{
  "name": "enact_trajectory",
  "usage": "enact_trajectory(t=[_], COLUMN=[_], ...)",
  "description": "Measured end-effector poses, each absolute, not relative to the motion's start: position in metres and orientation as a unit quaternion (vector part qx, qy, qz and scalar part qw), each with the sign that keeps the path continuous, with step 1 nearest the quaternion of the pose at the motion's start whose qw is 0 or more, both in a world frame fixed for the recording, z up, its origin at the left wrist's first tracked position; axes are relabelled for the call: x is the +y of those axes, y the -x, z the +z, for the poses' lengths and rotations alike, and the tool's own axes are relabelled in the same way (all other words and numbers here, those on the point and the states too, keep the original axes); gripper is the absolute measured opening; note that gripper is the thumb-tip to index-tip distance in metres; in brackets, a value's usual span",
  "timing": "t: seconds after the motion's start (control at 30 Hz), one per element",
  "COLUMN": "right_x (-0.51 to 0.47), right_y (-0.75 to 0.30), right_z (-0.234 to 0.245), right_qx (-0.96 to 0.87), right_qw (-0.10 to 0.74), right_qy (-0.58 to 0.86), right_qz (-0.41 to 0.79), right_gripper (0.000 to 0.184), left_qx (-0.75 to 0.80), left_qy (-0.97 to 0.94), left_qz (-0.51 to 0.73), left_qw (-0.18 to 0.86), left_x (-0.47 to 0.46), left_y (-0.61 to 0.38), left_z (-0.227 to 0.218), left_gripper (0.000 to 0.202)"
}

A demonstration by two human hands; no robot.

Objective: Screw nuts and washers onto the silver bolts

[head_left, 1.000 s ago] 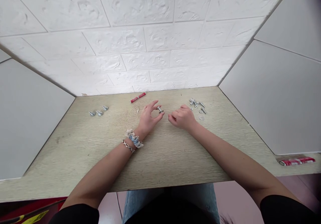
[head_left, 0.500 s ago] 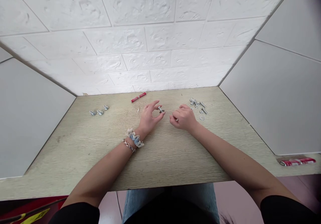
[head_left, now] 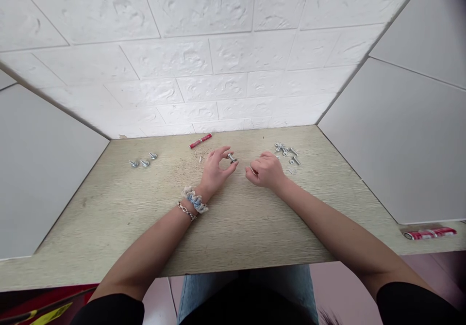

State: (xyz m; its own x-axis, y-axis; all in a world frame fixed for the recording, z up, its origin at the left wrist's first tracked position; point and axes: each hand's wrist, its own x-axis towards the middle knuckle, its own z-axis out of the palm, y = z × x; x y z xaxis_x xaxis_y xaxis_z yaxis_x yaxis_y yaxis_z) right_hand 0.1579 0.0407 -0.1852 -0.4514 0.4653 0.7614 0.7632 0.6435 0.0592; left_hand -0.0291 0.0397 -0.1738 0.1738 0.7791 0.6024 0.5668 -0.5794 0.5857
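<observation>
My left hand [head_left: 214, 170] rests on the wooden table [head_left: 233, 223] and pinches a small silver bolt [head_left: 231, 158] between thumb and forefinger, the other fingers lifted. My right hand [head_left: 265, 170] lies just to the right of it, fingers curled round a small metal piece I cannot make out. A gap of a few centimetres separates the two hands. Behind the right hand lies a loose pile of several bolts, nuts and washers [head_left: 287, 153].
Three assembled bolts [head_left: 142, 162] sit at the table's far left. A red pen-like stick [head_left: 200, 141] lies by the back wall, another red item [head_left: 429, 233] at the right edge. Grey panels stand on both sides, white brick wall behind.
Both hands stay almost where they were. My right hand has shifted slightly toward the left hand; the bolt in my left fingers is tilted a little differently.
</observation>
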Motion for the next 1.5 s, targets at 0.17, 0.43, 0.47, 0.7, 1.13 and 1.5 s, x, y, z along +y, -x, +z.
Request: enact_trajectory(t=[0.17,0.43,0.47,0.7,1.13,1.5], right_x=[0.036,0.039,0.039,0.035,0.037,0.037], right_y=[-0.156,-0.155,-0.155,-0.153,-0.154,-0.153], right_z=[-0.178,-0.185,-0.185,-0.179,-0.184,-0.188], right_qx=[-0.832,-0.839,-0.833,-0.857,-0.843,-0.851], right_qw=[0.412,0.356,0.365,0.381,0.367,0.354], right_qy=[0.331,0.368,0.371,0.326,0.37,0.367], right_qz=[-0.168,-0.182,-0.186,-0.119,-0.131,-0.126], right_gripper=[0.018,0.037,0.038,0.029,0.024,0.04], left_qx=[0.44,0.444,0.446,0.449,0.45,0.456], left_qy=[-0.759,-0.756,-0.756,-0.755,-0.766,-0.769], left_qz=[0.467,0.47,0.468,0.466,0.445,0.433], left_qw=[0.115,0.1,0.101,0.106,0.112,0.113], left_x=[0.04,0.038,0.038,0.038,0.039,0.04], left_y=[0.029,0.029,0.029,0.029,0.029,0.03], left_z=[-0.174,-0.173,-0.173,-0.174,-0.173,-0.174], left_gripper=[0.044,0.041,0.04,0.04,0.04,0.039])
